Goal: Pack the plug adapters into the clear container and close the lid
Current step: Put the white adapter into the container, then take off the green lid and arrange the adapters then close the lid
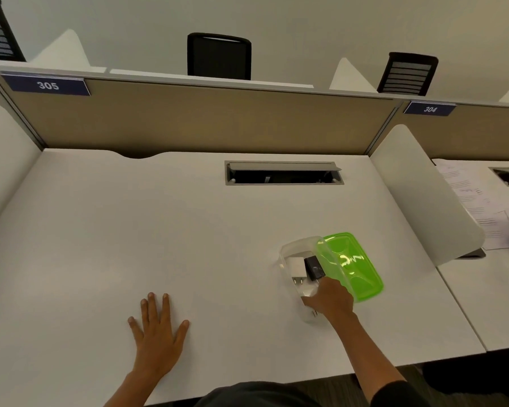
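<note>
My right hand (329,298) is at the near end of the clear container (288,254), lower right of centre in the frame, with the fingers reaching down into or over the near rim; from this angle I cannot tell whether they are closed on an adapter or merely resting there, though a pair of small metal prongs (315,313) shows just under the hand through the container wall. My left hand (156,333) lies flat on the desk (100,230) at lower centre-left, fingers spread and holding nothing. Inside the container I see a white plug adapter (295,267) with its prongs pointing toward me, and a black plug adapter (314,268) touching its right side. The green lid (353,265) is tilted, leaning over the container's right rim, so the box is not yet closed. I judge the step in hand to be seating the last adapter, then closing. To do it well, lay the adapter flat so that no prongs stand above the rim, withdraw the fingers fully, then bring the lid square over the opening and press along all edges; my free left hand should steady the container, which I expect to slide easily on this smooth matte surface. The container is thin, transparent plastic, rectangular with rounded corners. The lid is translucent, glossy, with moulded ridges that catch a bright reflection. The adapters are hard, blocky and matte.
</note>
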`<state>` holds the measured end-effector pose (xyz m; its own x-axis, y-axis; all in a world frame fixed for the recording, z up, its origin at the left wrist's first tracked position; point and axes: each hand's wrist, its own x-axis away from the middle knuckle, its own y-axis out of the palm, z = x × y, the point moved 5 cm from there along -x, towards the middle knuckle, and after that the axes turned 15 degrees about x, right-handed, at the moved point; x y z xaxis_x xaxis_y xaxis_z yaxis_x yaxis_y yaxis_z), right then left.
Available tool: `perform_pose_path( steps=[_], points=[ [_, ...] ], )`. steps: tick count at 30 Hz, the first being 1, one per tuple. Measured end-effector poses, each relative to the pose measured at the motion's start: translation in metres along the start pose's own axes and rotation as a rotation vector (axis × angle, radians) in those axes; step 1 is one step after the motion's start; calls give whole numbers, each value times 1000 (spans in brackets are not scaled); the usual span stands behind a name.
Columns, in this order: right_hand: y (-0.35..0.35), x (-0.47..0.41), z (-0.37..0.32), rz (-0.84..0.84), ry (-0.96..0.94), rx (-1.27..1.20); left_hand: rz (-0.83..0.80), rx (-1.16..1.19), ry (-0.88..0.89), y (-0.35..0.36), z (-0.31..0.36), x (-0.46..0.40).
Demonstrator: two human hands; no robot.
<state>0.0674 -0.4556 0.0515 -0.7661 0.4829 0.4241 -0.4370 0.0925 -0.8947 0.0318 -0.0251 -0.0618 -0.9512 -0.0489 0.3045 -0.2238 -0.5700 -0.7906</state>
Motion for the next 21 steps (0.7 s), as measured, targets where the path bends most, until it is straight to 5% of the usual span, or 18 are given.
perform_pose_path(
  steps=[7,12,21],
  points=[
    [-8,-1,29,256,-5,-219,-97,259,232,1,109,-29],
    [-7,7,58,435,41,-273,-228,496,244,12,194,-51],
    [29,12,94,292,178,-592,-415,513,181,32,288,-72]
  ],
)
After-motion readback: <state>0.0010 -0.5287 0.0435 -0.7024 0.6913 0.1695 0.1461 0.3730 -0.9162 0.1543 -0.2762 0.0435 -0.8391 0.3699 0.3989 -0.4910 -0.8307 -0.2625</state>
